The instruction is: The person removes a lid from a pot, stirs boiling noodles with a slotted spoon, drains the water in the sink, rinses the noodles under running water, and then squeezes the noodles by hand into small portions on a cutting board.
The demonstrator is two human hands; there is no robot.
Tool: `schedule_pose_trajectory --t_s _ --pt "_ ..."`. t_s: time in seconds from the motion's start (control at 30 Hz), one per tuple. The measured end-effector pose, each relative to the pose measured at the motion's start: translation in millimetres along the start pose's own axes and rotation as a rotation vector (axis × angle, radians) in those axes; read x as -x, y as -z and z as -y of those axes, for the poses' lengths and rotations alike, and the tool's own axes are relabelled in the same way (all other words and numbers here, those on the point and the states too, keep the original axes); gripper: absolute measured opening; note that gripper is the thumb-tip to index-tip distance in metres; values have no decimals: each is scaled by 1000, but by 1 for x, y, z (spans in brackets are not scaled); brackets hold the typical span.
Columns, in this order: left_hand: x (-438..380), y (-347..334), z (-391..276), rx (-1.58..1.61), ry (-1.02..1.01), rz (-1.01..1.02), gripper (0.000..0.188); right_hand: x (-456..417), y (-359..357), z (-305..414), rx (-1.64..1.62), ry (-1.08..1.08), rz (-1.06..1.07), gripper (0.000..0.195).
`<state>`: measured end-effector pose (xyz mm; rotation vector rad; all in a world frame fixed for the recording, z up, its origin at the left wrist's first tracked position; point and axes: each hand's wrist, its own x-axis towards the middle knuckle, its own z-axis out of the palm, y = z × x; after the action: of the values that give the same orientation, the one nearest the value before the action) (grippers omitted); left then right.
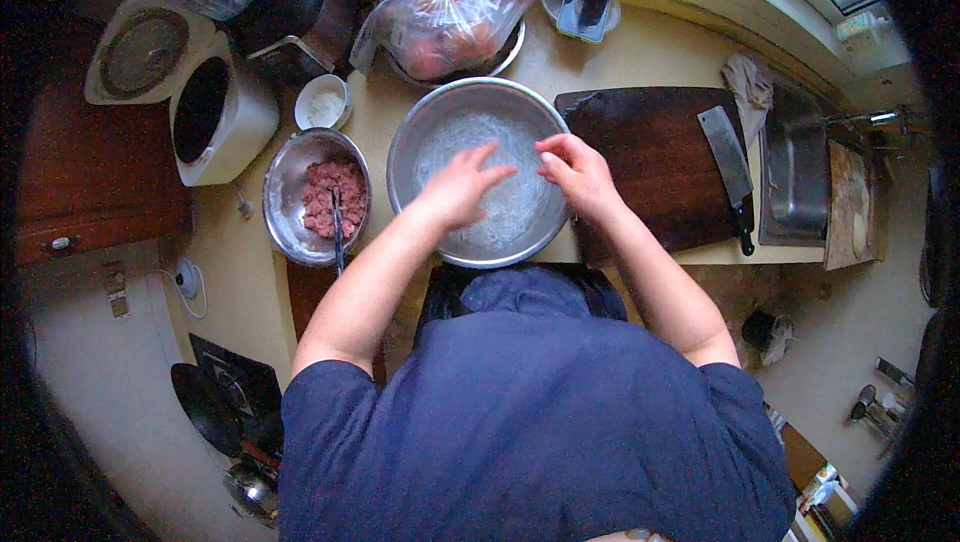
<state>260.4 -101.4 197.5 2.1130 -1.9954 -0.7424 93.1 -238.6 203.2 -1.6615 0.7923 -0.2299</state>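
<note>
A large metal basin (409,111) stands on the counter right in front of me, with whitish, translucent shreds or strands (517,204) in it; their exact kind cannot be told. My left hand (469,186) is over the basin's left part, fingers spread, holding nothing. At the basin's right rim is my right hand (577,171), fingers bent and thumb near the index finger; whether something small lies between them cannot be told. Left of the basin, a metal bowl (281,204) holds pink minced meat (334,193) with dark chopsticks (337,227) stuck in it.
A dark wooden cutting board (637,159) bears a cleaver (726,156) beside the sink (799,167). Behind the basin sits a plastic bag of round reddish produce (450,24). A small white bowl (322,103), an open rice cooker (240,122) and a phone (585,6) are also on the counter.
</note>
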Motion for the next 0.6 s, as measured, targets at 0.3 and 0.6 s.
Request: schedule_pose_trajectory --t_s 0.3,0.6 --pt "-21 10 42 -218 303 -128 50 -72 -47 14 1031 448 168 51" --pt "5 -23 9 -56 354 66 42 -43 -50 12 1228 215 481 60"
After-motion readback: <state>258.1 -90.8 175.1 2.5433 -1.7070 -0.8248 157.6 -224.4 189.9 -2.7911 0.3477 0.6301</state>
